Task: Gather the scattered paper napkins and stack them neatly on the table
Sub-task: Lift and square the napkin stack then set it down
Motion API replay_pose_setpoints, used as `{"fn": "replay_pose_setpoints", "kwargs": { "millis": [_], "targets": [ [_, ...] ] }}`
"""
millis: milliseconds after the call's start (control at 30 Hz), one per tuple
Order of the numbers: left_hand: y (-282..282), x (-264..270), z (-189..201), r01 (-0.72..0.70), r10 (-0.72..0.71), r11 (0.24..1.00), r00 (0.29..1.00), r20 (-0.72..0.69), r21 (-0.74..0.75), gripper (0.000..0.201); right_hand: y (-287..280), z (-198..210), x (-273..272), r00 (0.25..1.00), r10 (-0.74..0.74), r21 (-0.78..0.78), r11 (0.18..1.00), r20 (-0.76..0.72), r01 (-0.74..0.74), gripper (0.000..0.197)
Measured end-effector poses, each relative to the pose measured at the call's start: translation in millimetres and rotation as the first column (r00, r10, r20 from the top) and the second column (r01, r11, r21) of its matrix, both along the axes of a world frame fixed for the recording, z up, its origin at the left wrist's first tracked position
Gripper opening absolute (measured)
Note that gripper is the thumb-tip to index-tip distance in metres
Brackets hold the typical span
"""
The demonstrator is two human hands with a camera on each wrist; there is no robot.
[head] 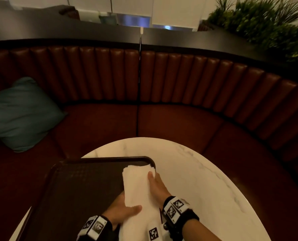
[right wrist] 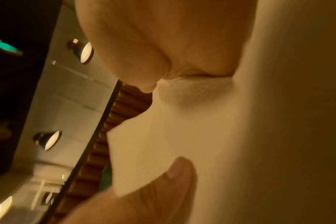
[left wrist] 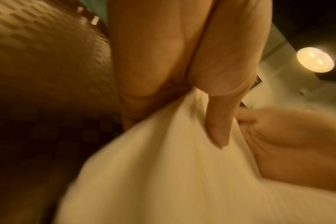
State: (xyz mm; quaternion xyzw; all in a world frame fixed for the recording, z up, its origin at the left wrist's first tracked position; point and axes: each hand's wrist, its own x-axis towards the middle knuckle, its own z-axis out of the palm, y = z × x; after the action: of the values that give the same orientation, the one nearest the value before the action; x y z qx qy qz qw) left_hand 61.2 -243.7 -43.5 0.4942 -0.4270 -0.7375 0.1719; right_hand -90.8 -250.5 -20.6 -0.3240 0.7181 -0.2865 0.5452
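A bundle of white paper napkins (head: 136,186) is held between both hands above the right end of a dark tray (head: 85,185) on the white marble table (head: 205,180). My left hand (head: 125,208) grips the bundle's near left side, thumb over the top. My right hand (head: 156,184) grips its right edge, thumb on top. In the left wrist view, fingers (left wrist: 219,121) dig into the napkins (left wrist: 163,174). The right wrist view has the thumb (right wrist: 175,174) pressing on the napkins (right wrist: 201,136).
A curved brown leather booth (head: 162,80) wraps round the table's far side. A teal cushion (head: 21,113) lies on the seat at left. Green plants (head: 266,23) stand on the ledge at the back right. The tray overhangs the table's left edge.
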Motion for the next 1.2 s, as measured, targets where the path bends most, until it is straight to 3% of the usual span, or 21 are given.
{"fn": "replay_pose_setpoints", "kwargs": {
  "millis": [67, 133, 200, 300, 367, 567, 667, 800, 867, 1000, 1100, 1200],
  "targets": [
    [-10.0, 1.0, -12.6, 0.041, -0.040, 0.999, 0.998, 0.055, -0.017, 0.095, -8.5, -5.4, 5.3, 0.993, 0.113, 0.043, 0.993, -0.044, -0.111, 0.062],
    [-22.9, 2.0, -25.4, -0.111, 0.123, 0.991, 0.979, 0.160, -0.080, 0.071, -16.2, -16.7, 7.9, 0.991, 0.113, 0.041, 0.993, -0.069, -0.110, 0.065],
    [-34.6, 0.8, -31.3, -0.235, 0.266, 0.959, 0.938, 0.223, -0.158, 0.051, -15.7, -27.2, 7.6, 0.979, 0.080, -0.026, 0.996, -0.186, -0.086, 0.067],
    [-47.4, -6.9, -36.1, -0.237, 0.283, 0.943, 0.940, 0.189, -0.232, 0.038, 0.4, -43.6, 5.0, 0.921, 0.196, -0.048, 0.973, -0.336, -0.225, 0.069],
    [-52.6, -13.5, -40.4, -0.195, 0.252, 0.946, 0.944, 0.214, -0.258, 0.038, 9.9, -56.7, 4.5, 0.908, 0.216, -0.015, 0.971, -0.359, -0.237, 0.066],
    [-51.4, -14.6, -31.3, -0.171, 0.320, 0.908, 0.874, 0.366, -0.383, 0.064, 11.0, -65.4, 10.0, 0.887, -0.003, -0.122, 0.991, -0.462, -0.060, 0.053],
    [-50.1, -7.6, -34.5, 0.012, 0.215, 0.919, 0.821, 0.528, -0.393, 0.051, 15.9, -58.7, 18.4, 0.837, 0.003, -0.125, 0.988, -0.547, -0.085, 0.047],
    [-51.2, -9.7, -37.9, 0.122, 0.065, 0.941, 0.850, 0.523, -0.315, 0.050, 20.0, -42.2, 22.3, 0.681, 0.151, 0.006, 0.978, -0.716, -0.210, 0.044],
    [-52.2, -11.6, -37.0, 0.149, 0.021, 0.947, 0.855, 0.518, -0.284, 0.054, 19.3, -35.3, 21.6, 0.648, 0.222, 0.058, 0.963, -0.728, -0.265, 0.044],
    [-49.4, -12.4, -31.0, 0.179, -0.033, 0.950, 0.872, 0.489, -0.255, 0.056, 19.7, -22.9, 17.7, 0.658, 0.254, 0.091, 0.958, -0.709, -0.272, 0.057],
    [-46.0, -5.5, -31.1, 0.135, 0.009, 0.956, 0.874, 0.485, -0.262, 0.051, 35.9, -15.7, 7.2, 0.721, 0.236, 0.084, 0.967, -0.651, -0.240, 0.069],
    [-34.4, 4.9, -31.5, 0.119, 0.025, 0.969, 0.825, 0.565, -0.215, 0.054, 60.0, -15.6, -1.0, 0.730, 0.278, 0.083, 0.953, -0.625, -0.291, 0.061]
  ]
}}
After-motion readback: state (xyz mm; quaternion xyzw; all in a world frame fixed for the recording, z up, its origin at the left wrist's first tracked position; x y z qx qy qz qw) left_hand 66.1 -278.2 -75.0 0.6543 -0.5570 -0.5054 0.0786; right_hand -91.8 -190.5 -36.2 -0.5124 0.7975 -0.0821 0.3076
